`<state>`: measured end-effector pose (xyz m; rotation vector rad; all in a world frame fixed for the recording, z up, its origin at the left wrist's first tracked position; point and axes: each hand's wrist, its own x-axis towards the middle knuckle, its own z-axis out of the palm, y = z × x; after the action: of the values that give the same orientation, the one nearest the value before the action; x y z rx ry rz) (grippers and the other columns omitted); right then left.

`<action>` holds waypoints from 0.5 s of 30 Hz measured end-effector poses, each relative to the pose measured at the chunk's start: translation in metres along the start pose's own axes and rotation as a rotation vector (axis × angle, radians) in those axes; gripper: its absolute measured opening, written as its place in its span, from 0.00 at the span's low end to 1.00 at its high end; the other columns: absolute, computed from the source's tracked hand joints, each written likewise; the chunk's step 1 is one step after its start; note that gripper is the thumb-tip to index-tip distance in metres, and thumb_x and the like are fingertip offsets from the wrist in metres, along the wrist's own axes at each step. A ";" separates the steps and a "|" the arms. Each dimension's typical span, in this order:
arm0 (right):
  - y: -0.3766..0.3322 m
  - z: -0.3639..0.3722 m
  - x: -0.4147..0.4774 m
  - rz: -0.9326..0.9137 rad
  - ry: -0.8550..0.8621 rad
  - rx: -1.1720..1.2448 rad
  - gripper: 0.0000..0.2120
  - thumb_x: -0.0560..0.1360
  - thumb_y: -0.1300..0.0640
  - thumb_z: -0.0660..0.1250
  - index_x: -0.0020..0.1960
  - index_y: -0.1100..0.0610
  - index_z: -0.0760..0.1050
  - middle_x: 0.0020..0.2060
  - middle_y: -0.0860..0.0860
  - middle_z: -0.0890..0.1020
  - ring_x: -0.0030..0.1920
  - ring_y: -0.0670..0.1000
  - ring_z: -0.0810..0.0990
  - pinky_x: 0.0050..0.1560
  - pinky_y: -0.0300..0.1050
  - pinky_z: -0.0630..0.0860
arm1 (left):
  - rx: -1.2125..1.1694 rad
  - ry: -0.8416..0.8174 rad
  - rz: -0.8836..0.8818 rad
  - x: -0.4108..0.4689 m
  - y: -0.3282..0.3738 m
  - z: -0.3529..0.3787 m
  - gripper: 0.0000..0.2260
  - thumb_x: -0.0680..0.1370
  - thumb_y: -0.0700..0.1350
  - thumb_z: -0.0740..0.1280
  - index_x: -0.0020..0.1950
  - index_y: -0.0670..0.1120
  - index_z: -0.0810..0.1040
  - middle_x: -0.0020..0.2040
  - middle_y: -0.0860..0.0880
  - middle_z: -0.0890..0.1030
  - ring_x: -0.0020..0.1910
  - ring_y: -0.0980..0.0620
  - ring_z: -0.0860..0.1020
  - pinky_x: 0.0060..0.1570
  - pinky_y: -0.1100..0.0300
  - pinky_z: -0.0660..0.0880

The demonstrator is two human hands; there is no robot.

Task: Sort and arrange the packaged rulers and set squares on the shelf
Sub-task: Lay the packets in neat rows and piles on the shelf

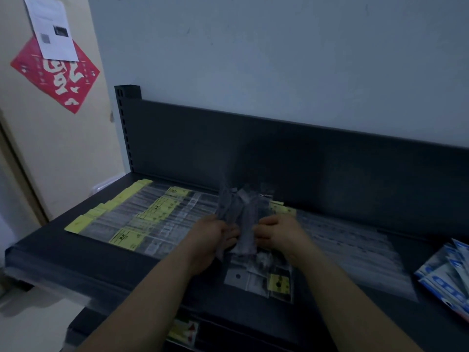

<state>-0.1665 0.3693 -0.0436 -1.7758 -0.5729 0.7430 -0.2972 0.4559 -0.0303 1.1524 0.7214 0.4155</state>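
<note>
Here, dark shelf (76,252) bearing packaged rulers (142,217), grey wall (279,59) behind, door (50,153) left.

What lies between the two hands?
In the head view, a blurred bundle of clear ruler packs stands between the left hand and right hand, gripped by both.

Dim light, and we face a bare grey-blue wall (279,59), scuffed in places. To our left a cream side wall (66,153) carries a red paper diamond (54,77) with white characters, its top corner covered by a white printed notice (50,24). Below, we see a dark metal shelf (76,255) with a tall back panel (330,168) and a slotted upright (125,128) at its left corner. Pale floor (30,326) shows at lower left.
</note>
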 end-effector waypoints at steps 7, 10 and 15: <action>-0.005 -0.001 -0.002 0.026 0.052 0.069 0.12 0.70 0.70 0.72 0.52 0.66 0.76 0.44 0.61 0.81 0.37 0.53 0.81 0.36 0.43 0.80 | -0.106 0.017 0.027 -0.004 0.002 -0.003 0.10 0.79 0.31 0.57 0.53 0.36 0.77 0.44 0.42 0.81 0.42 0.49 0.80 0.47 0.56 0.76; -0.012 -0.015 -0.010 0.001 0.067 0.154 0.13 0.70 0.70 0.71 0.54 0.66 0.76 0.43 0.60 0.82 0.37 0.53 0.81 0.31 0.40 0.78 | -0.146 0.054 0.061 -0.005 0.004 -0.009 0.10 0.79 0.31 0.57 0.53 0.37 0.77 0.44 0.41 0.79 0.40 0.48 0.78 0.43 0.54 0.75; -0.016 -0.028 -0.026 -0.027 -0.078 0.396 0.14 0.72 0.69 0.68 0.57 0.66 0.76 0.50 0.61 0.83 0.45 0.55 0.82 0.46 0.45 0.82 | -0.116 -0.017 0.092 -0.013 -0.002 -0.004 0.11 0.77 0.30 0.59 0.56 0.38 0.76 0.48 0.40 0.79 0.41 0.48 0.78 0.40 0.54 0.77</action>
<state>-0.1650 0.3382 -0.0162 -1.3763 -0.4627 0.8460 -0.3095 0.4491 -0.0295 1.0810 0.6227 0.5178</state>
